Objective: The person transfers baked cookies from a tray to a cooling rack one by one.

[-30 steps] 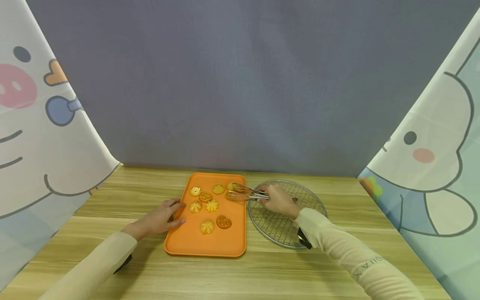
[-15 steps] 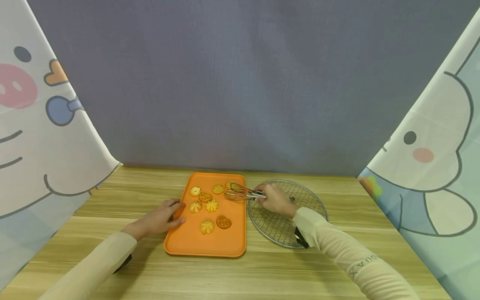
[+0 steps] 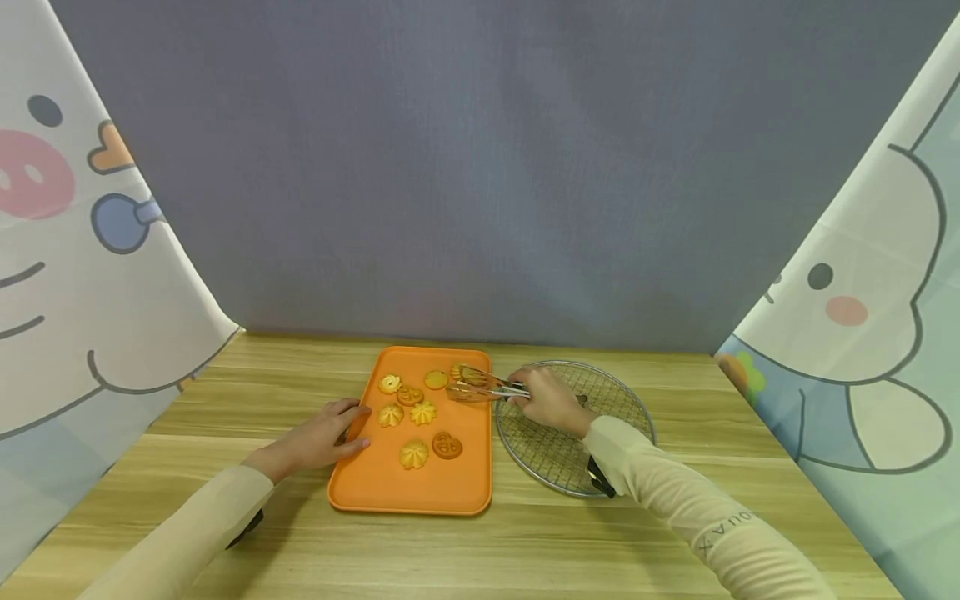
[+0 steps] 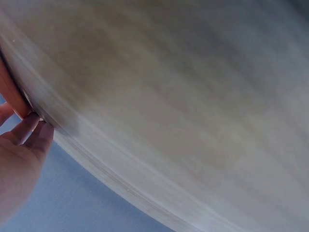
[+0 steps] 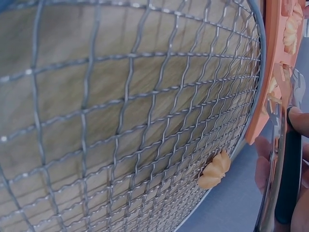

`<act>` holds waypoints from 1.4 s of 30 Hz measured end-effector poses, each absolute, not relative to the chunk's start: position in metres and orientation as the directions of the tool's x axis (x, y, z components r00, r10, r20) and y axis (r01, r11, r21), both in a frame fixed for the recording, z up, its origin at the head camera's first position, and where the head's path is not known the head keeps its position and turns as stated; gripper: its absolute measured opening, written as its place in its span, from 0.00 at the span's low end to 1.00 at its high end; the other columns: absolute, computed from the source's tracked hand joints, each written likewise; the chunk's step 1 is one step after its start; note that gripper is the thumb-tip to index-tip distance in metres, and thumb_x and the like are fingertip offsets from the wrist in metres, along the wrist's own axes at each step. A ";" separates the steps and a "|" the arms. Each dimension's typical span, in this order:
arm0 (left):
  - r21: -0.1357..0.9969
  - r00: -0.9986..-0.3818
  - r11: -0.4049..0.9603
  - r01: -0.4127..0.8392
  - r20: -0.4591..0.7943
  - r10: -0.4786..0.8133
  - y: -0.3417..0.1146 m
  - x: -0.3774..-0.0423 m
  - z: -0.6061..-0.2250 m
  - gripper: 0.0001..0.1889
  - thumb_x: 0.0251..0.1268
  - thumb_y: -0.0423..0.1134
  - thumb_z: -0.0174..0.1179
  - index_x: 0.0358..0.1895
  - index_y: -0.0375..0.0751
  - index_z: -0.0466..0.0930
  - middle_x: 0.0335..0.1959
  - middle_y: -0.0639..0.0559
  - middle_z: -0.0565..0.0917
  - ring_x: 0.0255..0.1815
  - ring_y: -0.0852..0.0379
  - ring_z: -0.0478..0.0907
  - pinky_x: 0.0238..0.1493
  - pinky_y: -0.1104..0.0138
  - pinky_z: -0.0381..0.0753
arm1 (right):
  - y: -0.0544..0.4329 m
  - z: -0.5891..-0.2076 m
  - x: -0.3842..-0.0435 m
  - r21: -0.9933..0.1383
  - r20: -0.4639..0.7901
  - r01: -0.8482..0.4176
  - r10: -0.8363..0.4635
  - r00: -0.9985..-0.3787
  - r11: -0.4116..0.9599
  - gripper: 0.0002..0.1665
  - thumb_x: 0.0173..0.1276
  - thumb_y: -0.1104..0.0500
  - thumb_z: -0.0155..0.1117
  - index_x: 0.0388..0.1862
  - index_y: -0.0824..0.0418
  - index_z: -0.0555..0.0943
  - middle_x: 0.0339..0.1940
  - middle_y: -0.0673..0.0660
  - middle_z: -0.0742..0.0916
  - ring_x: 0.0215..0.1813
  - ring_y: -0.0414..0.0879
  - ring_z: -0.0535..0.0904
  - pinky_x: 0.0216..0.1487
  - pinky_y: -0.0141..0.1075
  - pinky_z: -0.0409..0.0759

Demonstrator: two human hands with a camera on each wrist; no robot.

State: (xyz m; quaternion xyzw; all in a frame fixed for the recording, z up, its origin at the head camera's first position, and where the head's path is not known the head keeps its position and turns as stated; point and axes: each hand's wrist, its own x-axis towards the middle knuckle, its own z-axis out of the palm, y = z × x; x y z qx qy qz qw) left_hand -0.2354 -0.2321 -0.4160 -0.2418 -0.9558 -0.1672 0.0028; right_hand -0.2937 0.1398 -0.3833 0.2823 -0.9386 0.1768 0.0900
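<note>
One left hand (image 3: 318, 435) is gripping the near-left rim of an orange tray (image 3: 408, 492) where scattered cookies (image 3: 423, 412) are lying, while tongs (image 5: 288, 164) are reaching over its far-right corner, clasped by a right hand (image 3: 551, 400) that is hovering above a round wire rack (image 3: 543, 458).

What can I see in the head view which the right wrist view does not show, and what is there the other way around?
Only the head view: cartoon-printed side curtains and the person's light sleeves.

Only the right wrist view: a ridged cookie lying on the wire rack; the head view does not show it, and the hand covers part of the rack there.

Both: the right hand holding tongs, the rack, the orange tray with cookies, the grey-blue backdrop.
</note>
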 end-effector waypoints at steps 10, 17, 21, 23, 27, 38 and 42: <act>0.308 -0.883 0.830 0.465 0.094 0.460 -0.231 -0.235 -0.417 0.28 0.64 0.50 0.55 0.61 0.34 0.67 0.62 0.31 0.65 0.62 0.32 0.62 0.56 0.43 0.67 | 0.139 -0.384 -0.293 -0.244 0.278 -0.577 -0.514 -0.812 0.779 0.18 0.57 0.60 0.68 0.47 0.62 0.81 0.43 0.56 0.84 0.30 0.42 0.76 0.26 0.33 0.70; 0.320 -0.886 0.829 0.458 0.085 0.456 -0.232 -0.235 -0.417 0.29 0.64 0.50 0.54 0.61 0.34 0.67 0.62 0.31 0.65 0.63 0.32 0.61 0.56 0.43 0.67 | 0.140 -0.384 -0.292 -0.274 0.284 -0.587 -0.519 -0.806 0.762 0.18 0.57 0.61 0.68 0.47 0.63 0.81 0.45 0.56 0.84 0.44 0.52 0.81 0.40 0.41 0.79; 0.316 -0.884 0.829 0.462 0.089 0.459 -0.232 -0.235 -0.418 0.29 0.64 0.50 0.55 0.61 0.34 0.67 0.62 0.32 0.65 0.62 0.32 0.62 0.56 0.43 0.67 | 0.140 -0.383 -0.292 -0.281 0.288 -0.586 -0.516 -0.807 0.760 0.17 0.57 0.61 0.67 0.46 0.63 0.81 0.45 0.56 0.84 0.37 0.48 0.80 0.35 0.39 0.77; 0.313 -0.883 0.828 0.465 0.091 0.461 -0.232 -0.236 -0.418 0.29 0.64 0.51 0.55 0.61 0.34 0.67 0.62 0.32 0.65 0.62 0.32 0.62 0.56 0.43 0.67 | 0.141 -0.383 -0.292 -0.275 0.289 -0.585 -0.515 -0.807 0.763 0.17 0.57 0.61 0.67 0.46 0.62 0.81 0.45 0.56 0.84 0.36 0.47 0.80 0.34 0.38 0.77; 0.311 -0.881 0.827 0.468 0.095 0.463 -0.232 -0.236 -0.419 0.29 0.64 0.50 0.55 0.61 0.34 0.67 0.62 0.31 0.65 0.62 0.32 0.62 0.56 0.43 0.67 | 0.142 -0.383 -0.292 -0.278 0.290 -0.593 -0.523 -0.802 0.755 0.17 0.57 0.61 0.67 0.47 0.62 0.81 0.46 0.57 0.84 0.40 0.49 0.81 0.36 0.38 0.77; 0.313 -0.879 0.824 0.473 0.100 0.466 -0.233 -0.237 -0.419 0.28 0.63 0.49 0.55 0.61 0.33 0.68 0.61 0.31 0.65 0.62 0.32 0.63 0.56 0.43 0.68 | 0.139 -0.385 -0.293 -0.294 0.266 -0.567 -0.504 -0.822 0.770 0.17 0.58 0.59 0.67 0.47 0.61 0.81 0.48 0.56 0.83 0.28 0.41 0.75 0.28 0.32 0.70; 0.311 -0.878 0.823 0.475 0.103 0.468 -0.232 -0.237 -0.419 0.28 0.63 0.49 0.55 0.60 0.33 0.68 0.61 0.31 0.66 0.61 0.32 0.63 0.55 0.43 0.68 | 0.139 -0.386 -0.293 -0.313 0.266 -0.566 -0.502 -0.823 0.763 0.17 0.58 0.60 0.67 0.47 0.62 0.81 0.48 0.56 0.83 0.31 0.41 0.76 0.28 0.32 0.70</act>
